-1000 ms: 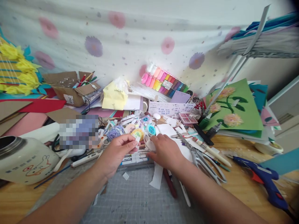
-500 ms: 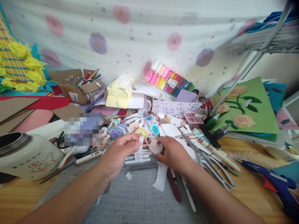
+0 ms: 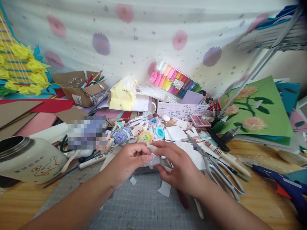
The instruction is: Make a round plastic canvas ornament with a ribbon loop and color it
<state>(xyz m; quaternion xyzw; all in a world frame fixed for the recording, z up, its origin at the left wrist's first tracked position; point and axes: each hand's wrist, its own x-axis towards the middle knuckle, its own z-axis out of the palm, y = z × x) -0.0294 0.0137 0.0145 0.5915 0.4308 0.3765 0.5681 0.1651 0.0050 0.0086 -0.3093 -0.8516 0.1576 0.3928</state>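
Observation:
Above the grey cutting mat point(image 3: 134, 204), my two hands meet around a small white round piece point(image 3: 155, 160). My left hand point(image 3: 128, 163) pinches a white strip point(image 3: 150, 147) between thumb and fingers and presses it against that piece. The strip's material is unclear. My right hand point(image 3: 177, 167) grips the round piece from the other side, its fingertips partly covering it. Just behind the hands lie a yellow numbered disc point(image 3: 145, 136), a blue disc point(image 3: 159, 132) and a purple one point(image 3: 122, 136).
Grey scissors point(image 3: 213, 169) and a blue glue gun point(image 3: 275, 182) lie to the right. A white jar point(image 3: 35, 166) stands at the left. Clay in many colours point(image 3: 177, 80) leans at the back, behind a dense spread of paper scraps and pens.
My hands have come together. The white strip in my left hand now meets the round piece in my right hand, which was apart from it before.

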